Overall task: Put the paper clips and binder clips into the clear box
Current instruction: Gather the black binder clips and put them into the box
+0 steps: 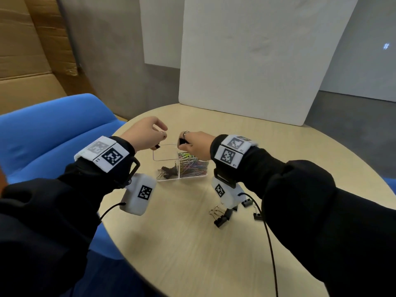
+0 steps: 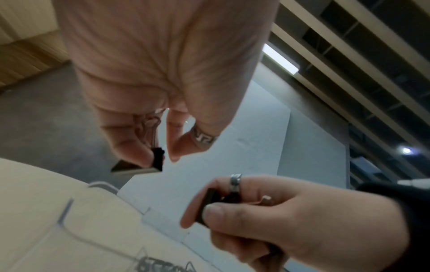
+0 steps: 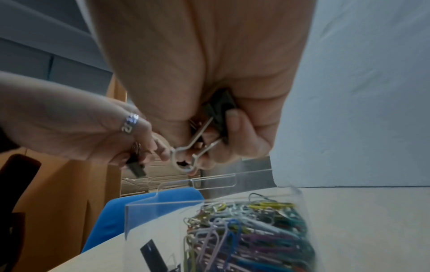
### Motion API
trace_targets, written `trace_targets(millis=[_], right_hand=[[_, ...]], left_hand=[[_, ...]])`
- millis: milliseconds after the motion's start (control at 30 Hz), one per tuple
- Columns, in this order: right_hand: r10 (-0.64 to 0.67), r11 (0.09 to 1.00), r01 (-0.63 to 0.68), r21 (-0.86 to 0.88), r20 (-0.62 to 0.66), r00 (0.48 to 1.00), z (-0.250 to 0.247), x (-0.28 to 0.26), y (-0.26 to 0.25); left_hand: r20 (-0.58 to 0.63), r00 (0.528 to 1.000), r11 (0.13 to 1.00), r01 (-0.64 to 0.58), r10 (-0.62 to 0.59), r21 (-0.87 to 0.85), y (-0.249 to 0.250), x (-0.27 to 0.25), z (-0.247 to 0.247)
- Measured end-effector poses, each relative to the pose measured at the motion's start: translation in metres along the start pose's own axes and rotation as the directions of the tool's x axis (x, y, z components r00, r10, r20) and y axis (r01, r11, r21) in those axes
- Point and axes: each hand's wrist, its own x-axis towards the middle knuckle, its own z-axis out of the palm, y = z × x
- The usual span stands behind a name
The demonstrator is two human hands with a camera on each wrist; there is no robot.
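clear box (image 1: 165,156) top open | loose binder clips (image 1: 222,215) near-right, perhaps obstructing | table (image 1: 182,243) front free

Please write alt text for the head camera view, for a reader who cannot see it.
Over a clear box on a round table, the left hand and right hand each hold a black binder clip. Coloured paper clips fill its right compartment, binder clips lie in its left, and loose binder clips remain on the table.

Glossy clear plastic box (image 1: 169,156), matt wood-look table (image 1: 192,243)

Clear box (image 1: 169,155) holds coloured paper clips (image 1: 191,166) beside black binder clips (image 1: 168,170).
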Motion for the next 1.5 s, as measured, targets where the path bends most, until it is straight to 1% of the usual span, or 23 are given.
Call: trace_targets(millis=[67,200,267,333,433,467,500,533,567,633,667,700,767,800,833,867,933,1133,1233,1333,1433,1500], right_hand=[[-0.009,1.000,0.009,-0.027,0.005,1.000,0.000,0.007,-0.008],[-0.026,0.997,0.028,-0.076,0.034,0.999,0.002,0.019,-0.018],[-0.033,0.997,0.036,-0.072,0.039,0.999,0.004,0.022,-0.019],[-0.041,0.998,0.041,-0.036,0.009,0.999,0.007,0.023,-0.017],[-0.039,0.997,0.046,0.059,-0.118,0.992,0.007,0.023,-0.010],[-0.031,0.994,0.047,0.094,-0.161,0.986,0.007,0.024,-0.007],[-0.017,0.989,0.045,0.137,-0.197,0.980,0.006,0.025,-0.005],[0.004,0.980,0.040,0.193,-0.224,0.975,0.005,0.027,-0.004],[0.027,0.967,0.037,0.253,-0.245,0.969,0.004,0.028,-0.004],[0.060,0.939,0.037,0.342,-0.269,0.961,0.004,0.032,-0.005],[0.070,0.927,0.038,0.372,-0.271,0.960,0.005,0.034,-0.006],[0.072,0.915,0.045,0.401,-0.271,0.960,0.007,0.035,-0.009],[0.059,0.891,0.070,0.448,-0.268,0.962,0.012,0.037,-0.015],[0.048,0.884,0.083,0.459,-0.267,0.962,0.016,0.039,-0.018],[0.035,0.880,0.099,0.465,-0.270,0.962,0.019,0.040,-0.021],[0.023,0.877,0.111,0.468,-0.273,0.962,0.023,0.041,-0.023],[-0.004,0.874,0.141,0.465,-0.283,0.959,0.029,0.044,-0.026],[-0.069,0.885,0.202,0.419,-0.310,0.948,0.033,0.046,-0.025],[-0.093,0.935,0.196,0.294,-0.330,0.939,0.033,0.047,-0.021],[-0.090,0.976,0.138,0.171,-0.260,0.961,0.034,0.049,-0.015],[-0.134,0.979,0.162,0.123,-0.210,0.968,0.035,0.050,-0.012],[-0.173,0.975,0.197,0.104,-0.201,0.964,0.035,0.050,-0.011]], left_hand=[[-0.006,1.000,0.996,0.024,-0.025,-0.088,-0.002,0.000,-0.004],[0.075,0.996,0.965,0.072,-0.055,-0.254,-0.007,-0.002,-0.005],[0.097,0.994,0.944,0.072,-0.042,-0.321,-0.010,-0.004,-0.002],[0.068,0.998,0.932,0.037,-0.014,-0.360,-0.013,-0.005,0.003],[0.010,1.000,0.911,-0.007,0.012,-0.411,-0.018,-0.006,0.012],[0.008,1.000,0.912,-0.017,0.022,-0.410,-0.020,-0.006,0.015],[-0.001,0.999,0.925,-0.035,0.037,-0.380,-0.023,-0.006,0.017],[-0.034,0.998,0.943,-0.070,0.062,-0.327,-0.026,-0.005,0.019],[-0.098,0.991,0.957,-0.116,0.093,-0.266,-0.029,-0.004,0.020],[-0.258,0.951,0.971,-0.209,0.172,-0.120,-0.032,-0.004,0.018],[-0.288,0.937,0.972,-0.226,0.199,-0.063,-0.034,-0.004,0.017],[-0.254,0.947,0.977,-0.211,0.196,-0.032,-0.036,-0.004,0.016],[-0.047,0.991,0.991,-0.128,0.127,-0.027,-0.040,-0.003,0.016],[0.051,0.994,0.995,-0.098,0.098,-0.017,-0.042,-0.004,0.017],[0.110,0.989,0.995,-0.096,0.095,0.004,-0.045,-0.004,0.018],[0.134,0.985,0.993,-0.116,0.111,0.030,-0.048,-0.003,0.019],[0.127,0.981,0.987,-0.154,0.147,0.046,-0.053,-0.001,0.020],[0.128,0.979,0.987,-0.160,0.157,0.018,-0.054,-0.002,0.019],[0.125,0.979,0.986,-0.165,0.163,0.012,-0.056,-0.001,0.018],[0.118,0.980,0.987,-0.160,0.157,0.008,-0.057,-0.002,0.019],[0.112,0.983,0.989,-0.146,0.146,-0.008,-0.059,-0.003,0.020],[0.111,0.983,0.989,-0.144,0.145,-0.015,-0.060,-0.003,0.020]])
